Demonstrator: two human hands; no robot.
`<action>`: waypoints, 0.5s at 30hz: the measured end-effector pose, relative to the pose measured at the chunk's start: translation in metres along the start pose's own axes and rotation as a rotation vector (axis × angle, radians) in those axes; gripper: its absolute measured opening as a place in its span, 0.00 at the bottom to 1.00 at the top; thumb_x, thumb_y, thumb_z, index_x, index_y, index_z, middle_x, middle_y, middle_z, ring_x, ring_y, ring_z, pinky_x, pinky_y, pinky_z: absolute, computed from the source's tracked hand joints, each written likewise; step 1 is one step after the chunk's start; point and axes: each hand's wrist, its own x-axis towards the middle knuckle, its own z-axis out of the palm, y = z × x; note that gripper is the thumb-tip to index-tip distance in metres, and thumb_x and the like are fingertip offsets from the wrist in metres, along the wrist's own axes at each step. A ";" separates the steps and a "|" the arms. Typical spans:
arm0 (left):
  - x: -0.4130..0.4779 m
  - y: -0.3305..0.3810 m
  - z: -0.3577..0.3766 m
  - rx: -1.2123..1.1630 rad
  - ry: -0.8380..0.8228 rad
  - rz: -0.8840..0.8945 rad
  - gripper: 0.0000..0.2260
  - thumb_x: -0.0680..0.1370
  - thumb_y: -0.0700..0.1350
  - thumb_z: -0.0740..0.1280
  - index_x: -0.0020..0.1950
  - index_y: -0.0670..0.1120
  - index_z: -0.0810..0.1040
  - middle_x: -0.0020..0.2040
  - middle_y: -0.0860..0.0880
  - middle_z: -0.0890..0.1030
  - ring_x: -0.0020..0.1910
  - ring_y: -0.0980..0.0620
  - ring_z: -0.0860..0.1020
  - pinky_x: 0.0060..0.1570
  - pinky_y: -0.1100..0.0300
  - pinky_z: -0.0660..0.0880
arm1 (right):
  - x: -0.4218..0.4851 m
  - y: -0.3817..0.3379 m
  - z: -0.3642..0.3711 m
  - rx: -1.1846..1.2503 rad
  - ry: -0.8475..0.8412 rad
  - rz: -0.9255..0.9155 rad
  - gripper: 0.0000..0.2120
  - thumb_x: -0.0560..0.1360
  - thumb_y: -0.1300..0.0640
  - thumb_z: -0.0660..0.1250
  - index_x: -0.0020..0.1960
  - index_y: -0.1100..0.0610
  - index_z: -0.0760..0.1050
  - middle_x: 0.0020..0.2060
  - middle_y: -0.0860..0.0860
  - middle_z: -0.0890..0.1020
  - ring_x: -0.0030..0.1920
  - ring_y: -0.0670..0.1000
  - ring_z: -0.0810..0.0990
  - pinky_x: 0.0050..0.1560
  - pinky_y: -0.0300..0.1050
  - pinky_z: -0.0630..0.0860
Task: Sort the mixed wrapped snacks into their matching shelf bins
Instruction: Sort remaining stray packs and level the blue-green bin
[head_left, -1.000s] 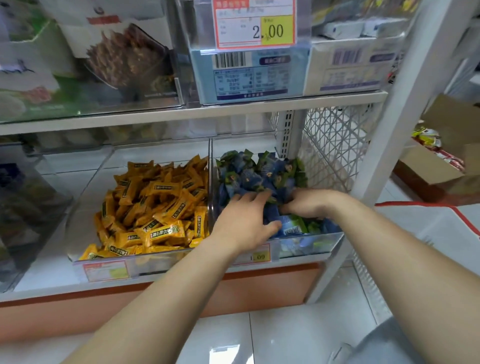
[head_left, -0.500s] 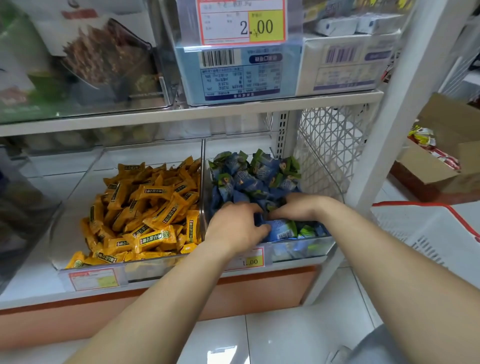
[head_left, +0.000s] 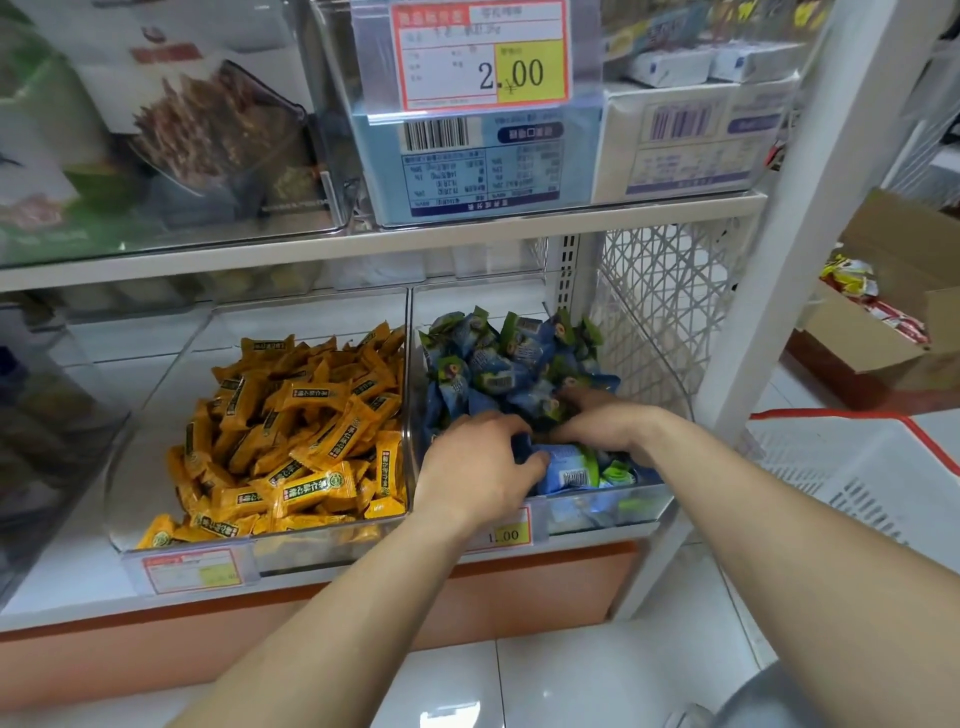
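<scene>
Both hands reach into the clear right bin (head_left: 613, 512), which is heaped with blue snacks (head_left: 488, 364). The left hand (head_left: 475, 467) lies knuckles up at the near end of the pile. Its fingers (head_left: 496, 423) curl down round some of the blue snacks, and a dark wrapper is pinched against the thumb. Just past the thumb tip lies a light blue packet (head_left: 569, 467), its long axis running straight away from the thumb across the bin, barcode face up and green crimped end pointing away from the hand. The right hand (head_left: 602, 423) sits just beyond the left fingers, almost touching them. Its fingertips are buried in the wrappers, so I cannot tell whether they grasp anything. Beyond both sets of fingers the blue snacks lie jumbled, pointing every way, with some ends tipped upward. On the far side of the left hand's knuckles, past the clear divider, the left bin (head_left: 322, 545) holds yellow snacks (head_left: 306, 415). Most of them are flat, with long axes slanting from near-left to far-right. The left wrist covers part of a price tag (head_left: 506, 532) below it, and the tag's first digit is hard to read.
</scene>
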 end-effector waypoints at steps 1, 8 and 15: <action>0.000 0.000 0.000 -0.011 0.000 -0.007 0.16 0.76 0.62 0.64 0.58 0.56 0.78 0.56 0.53 0.80 0.55 0.49 0.77 0.47 0.55 0.76 | -0.001 0.000 0.000 0.020 -0.002 -0.013 0.19 0.68 0.49 0.78 0.56 0.44 0.77 0.47 0.41 0.82 0.48 0.43 0.80 0.46 0.37 0.77; 0.002 -0.001 -0.003 -0.148 0.037 -0.060 0.19 0.77 0.58 0.65 0.67 0.54 0.74 0.59 0.51 0.81 0.56 0.46 0.80 0.51 0.53 0.78 | -0.011 -0.018 -0.009 0.337 0.102 -0.057 0.08 0.71 0.54 0.76 0.48 0.55 0.84 0.41 0.52 0.87 0.40 0.50 0.84 0.41 0.42 0.80; 0.006 -0.001 -0.007 -0.638 0.140 -0.113 0.36 0.73 0.57 0.71 0.78 0.59 0.59 0.48 0.64 0.78 0.49 0.60 0.80 0.47 0.64 0.77 | -0.023 -0.051 -0.012 0.648 -0.036 0.012 0.07 0.74 0.52 0.71 0.48 0.56 0.81 0.41 0.54 0.85 0.33 0.49 0.79 0.30 0.40 0.68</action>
